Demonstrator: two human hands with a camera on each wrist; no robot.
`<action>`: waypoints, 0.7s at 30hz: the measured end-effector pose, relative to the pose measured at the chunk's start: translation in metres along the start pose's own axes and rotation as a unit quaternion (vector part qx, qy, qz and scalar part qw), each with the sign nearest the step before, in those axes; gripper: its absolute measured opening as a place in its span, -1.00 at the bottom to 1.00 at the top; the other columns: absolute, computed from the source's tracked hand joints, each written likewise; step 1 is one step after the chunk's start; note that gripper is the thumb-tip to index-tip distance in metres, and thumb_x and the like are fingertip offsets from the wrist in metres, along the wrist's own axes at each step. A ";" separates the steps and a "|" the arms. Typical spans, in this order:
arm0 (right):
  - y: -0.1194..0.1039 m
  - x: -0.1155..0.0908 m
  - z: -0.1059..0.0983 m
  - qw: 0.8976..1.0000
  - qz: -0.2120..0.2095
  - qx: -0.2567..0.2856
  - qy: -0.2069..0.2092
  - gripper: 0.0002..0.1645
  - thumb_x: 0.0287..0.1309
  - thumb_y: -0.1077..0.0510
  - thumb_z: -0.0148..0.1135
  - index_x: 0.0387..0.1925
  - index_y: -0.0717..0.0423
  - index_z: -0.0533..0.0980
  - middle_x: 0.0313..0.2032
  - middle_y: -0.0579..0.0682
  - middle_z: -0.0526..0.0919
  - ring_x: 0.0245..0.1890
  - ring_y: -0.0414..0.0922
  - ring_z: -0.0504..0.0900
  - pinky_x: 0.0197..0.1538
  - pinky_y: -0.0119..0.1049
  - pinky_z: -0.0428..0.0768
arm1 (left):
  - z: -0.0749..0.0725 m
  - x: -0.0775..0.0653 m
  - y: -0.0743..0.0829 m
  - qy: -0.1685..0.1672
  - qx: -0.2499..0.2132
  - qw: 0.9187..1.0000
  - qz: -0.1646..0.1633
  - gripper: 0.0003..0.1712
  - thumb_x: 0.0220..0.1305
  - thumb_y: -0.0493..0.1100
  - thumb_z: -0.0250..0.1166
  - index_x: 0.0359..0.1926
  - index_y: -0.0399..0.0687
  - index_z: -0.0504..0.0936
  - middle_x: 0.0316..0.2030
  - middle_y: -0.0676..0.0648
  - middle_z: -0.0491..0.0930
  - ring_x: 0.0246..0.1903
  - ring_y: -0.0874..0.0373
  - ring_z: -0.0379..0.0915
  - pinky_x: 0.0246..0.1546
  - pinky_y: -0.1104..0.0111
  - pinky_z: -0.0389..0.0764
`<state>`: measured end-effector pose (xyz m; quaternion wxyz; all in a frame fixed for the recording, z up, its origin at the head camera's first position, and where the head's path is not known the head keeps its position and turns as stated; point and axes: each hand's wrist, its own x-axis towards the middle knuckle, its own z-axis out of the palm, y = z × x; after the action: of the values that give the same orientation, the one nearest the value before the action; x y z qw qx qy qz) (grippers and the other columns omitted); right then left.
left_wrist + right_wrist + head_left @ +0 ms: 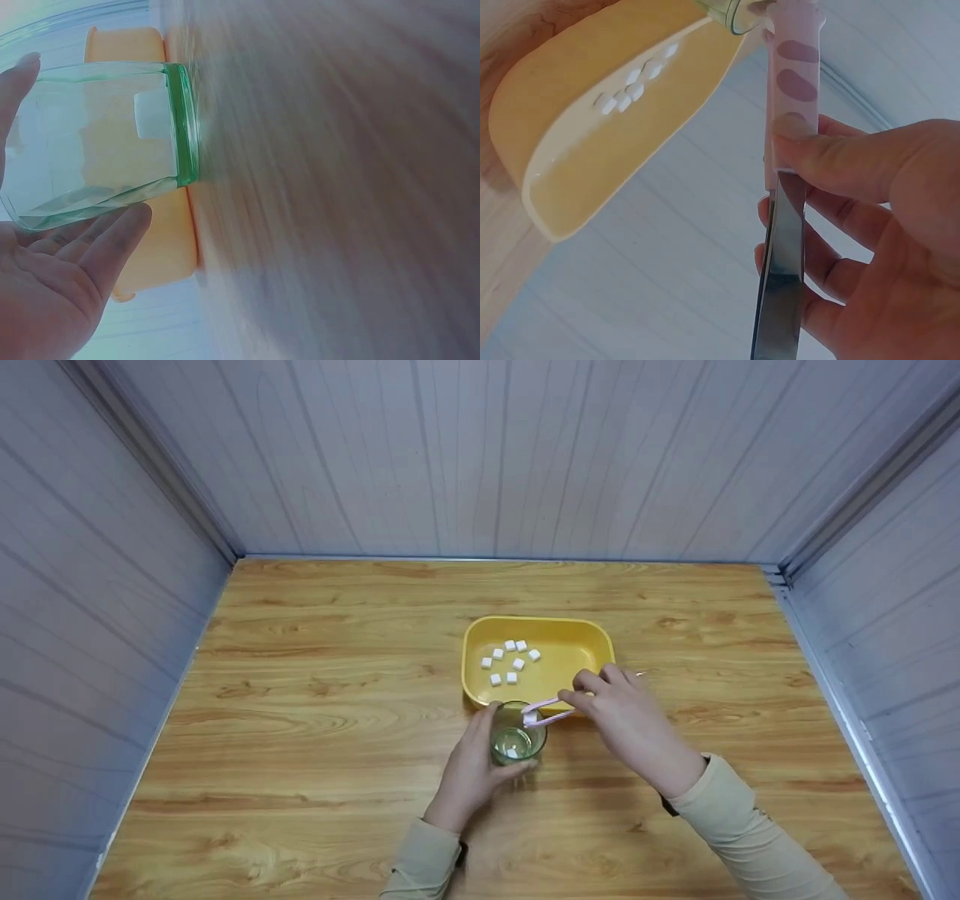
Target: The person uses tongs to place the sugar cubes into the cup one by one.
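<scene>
A person's left hand (469, 769) curls around a drinking glass while the right hand (634, 731) pinches a pair of tongs between thumb and fingers. Pale panelled walls (480, 457) rise beyond both hands, and a wood-grain tabletop (322, 697) spreads beneath them. Beige sleeves (724, 802) cover the arms behind each hand. A yellow tray (566, 652) sits just beyond the left hand; its near right corner lies under the fingers of the right. The greenish clear glass (519, 736) stands between the left hand's thumb and fingers, to the left of the right hand. From the right hand, the pink tongs (798, 67), darker-spotted with a metal section, point left toward the glass's mouth. Smallest are the white cubes: one (531, 718) in the tongs' tips, one (512, 753) at the bottom of the glass in the left hand, and eight (518, 664) in the tray, beyond and left of the right hand.
</scene>
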<state>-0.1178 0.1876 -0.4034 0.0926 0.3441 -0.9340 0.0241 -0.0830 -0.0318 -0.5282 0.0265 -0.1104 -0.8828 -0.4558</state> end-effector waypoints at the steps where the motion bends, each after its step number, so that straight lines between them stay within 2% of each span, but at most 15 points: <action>1: 0.000 0.000 0.001 1.000 -0.003 -0.001 0.001 -0.59 0.01 0.33 0.37 -0.09 -0.09 0.68 -0.20 -0.07 0.54 -0.28 -0.05 0.38 -0.11 -0.11 0.50 | 0.000 0.000 0.000 0.000 0.001 1.000 0.000 0.14 -0.08 0.21 0.48 0.38 -0.24 0.14 0.22 -0.18 0.34 0.15 0.00 0.35 0.19 0.15 0.38; 9: 0.000 -0.002 0.010 1.000 -0.019 0.000 0.006 -0.62 -0.04 0.31 0.40 -0.14 -0.08 0.68 -0.24 -0.07 0.52 -0.33 -0.06 0.37 -0.23 -0.16 0.47 | 0.000 0.000 0.001 -0.008 0.000 1.000 -0.013 0.15 -0.08 0.22 0.48 0.39 -0.21 0.13 0.23 -0.16 0.33 0.16 0.01 0.34 0.19 0.15 0.38; 21: 0.003 -0.004 0.017 1.000 -0.003 0.025 -0.002 -0.63 -0.07 0.26 0.44 -0.15 -0.10 0.69 -0.24 -0.12 0.51 -0.29 -0.07 0.38 -0.21 -0.15 0.44 | -0.001 0.001 0.001 -0.009 0.006 1.000 -0.007 0.15 -0.07 0.25 0.45 0.39 -0.21 0.13 0.24 -0.15 0.31 0.16 -0.01 0.34 0.17 0.14 0.40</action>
<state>-0.1195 0.1911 -0.4205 0.0824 0.3489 -0.9324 0.0464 -0.0835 -0.0320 -0.5269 0.0165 -0.1083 -0.8867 -0.4493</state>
